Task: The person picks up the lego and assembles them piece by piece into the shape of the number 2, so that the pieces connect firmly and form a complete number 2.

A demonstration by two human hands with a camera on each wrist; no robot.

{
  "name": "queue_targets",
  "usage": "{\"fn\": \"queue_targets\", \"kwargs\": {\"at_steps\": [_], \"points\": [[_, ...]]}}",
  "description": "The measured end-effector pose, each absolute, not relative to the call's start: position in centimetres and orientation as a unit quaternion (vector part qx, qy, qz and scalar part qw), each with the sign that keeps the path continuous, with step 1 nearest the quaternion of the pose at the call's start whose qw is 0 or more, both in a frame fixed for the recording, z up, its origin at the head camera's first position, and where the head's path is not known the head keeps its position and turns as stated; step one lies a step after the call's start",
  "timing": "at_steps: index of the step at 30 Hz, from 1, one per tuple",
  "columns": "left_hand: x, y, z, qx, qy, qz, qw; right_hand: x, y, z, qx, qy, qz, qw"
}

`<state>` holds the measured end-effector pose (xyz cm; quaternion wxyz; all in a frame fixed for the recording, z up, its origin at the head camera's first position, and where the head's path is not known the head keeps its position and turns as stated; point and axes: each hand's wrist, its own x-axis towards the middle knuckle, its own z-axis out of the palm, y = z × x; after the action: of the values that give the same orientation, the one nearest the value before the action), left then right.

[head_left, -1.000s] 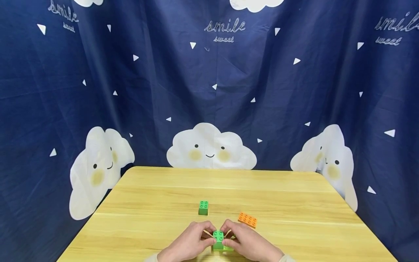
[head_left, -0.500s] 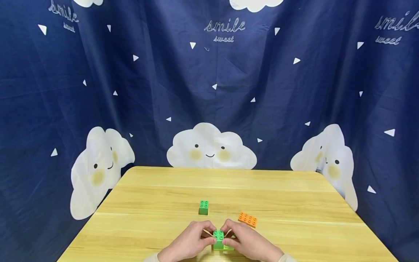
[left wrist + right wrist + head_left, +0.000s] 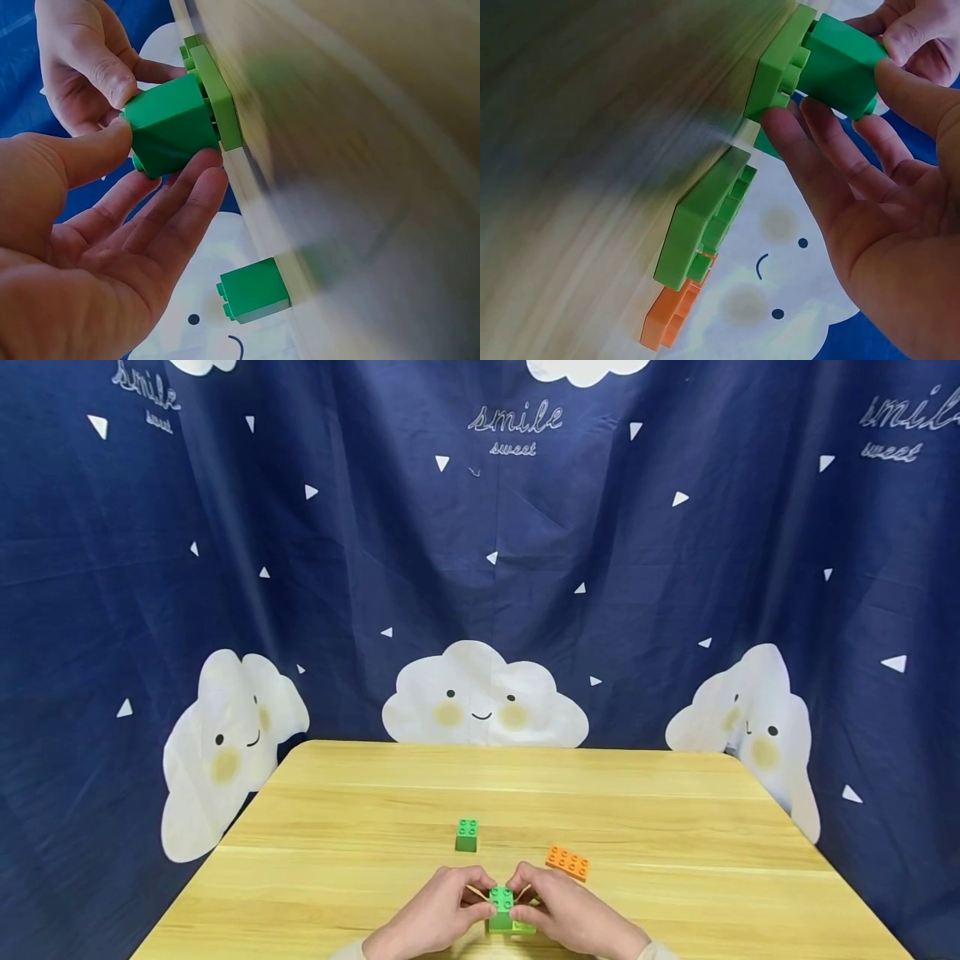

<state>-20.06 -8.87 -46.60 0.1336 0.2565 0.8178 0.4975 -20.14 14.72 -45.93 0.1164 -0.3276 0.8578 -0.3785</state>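
Both hands work together at the table's near side in the head view. The left hand (image 3: 431, 912) pinches a green toy block (image 3: 500, 918) from the left, its thumb on the near face and fingers behind. From the other side the right hand (image 3: 573, 912) grips the same block with thumb and fingers. Directly under the block lies a flat lime-green brick (image 3: 217, 97), wider than the block. Its studs show along a narrow gap beneath the block in the left wrist view, and some stay uncovered to the right.
A second green block (image 3: 467, 836) stands farther back on the wooden table (image 3: 337, 827). An orange flat brick (image 3: 567, 863) lies beyond the right hand. Beside it, in the right wrist view, sits another lime-green brick (image 3: 705, 217), hidden from the head view. A blue cloud-print curtain (image 3: 480, 568) hangs behind.
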Motion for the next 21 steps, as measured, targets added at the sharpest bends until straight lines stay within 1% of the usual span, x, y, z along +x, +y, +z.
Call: {"fn": "queue_targets", "kwargs": {"at_steps": [21], "points": [[-20.07, -8.95, -46.59, 0.259, 0.813, 0.504, 0.132, -20.35, 14.68, -46.02, -0.340, 0.854, -0.377, 0.108]]}}
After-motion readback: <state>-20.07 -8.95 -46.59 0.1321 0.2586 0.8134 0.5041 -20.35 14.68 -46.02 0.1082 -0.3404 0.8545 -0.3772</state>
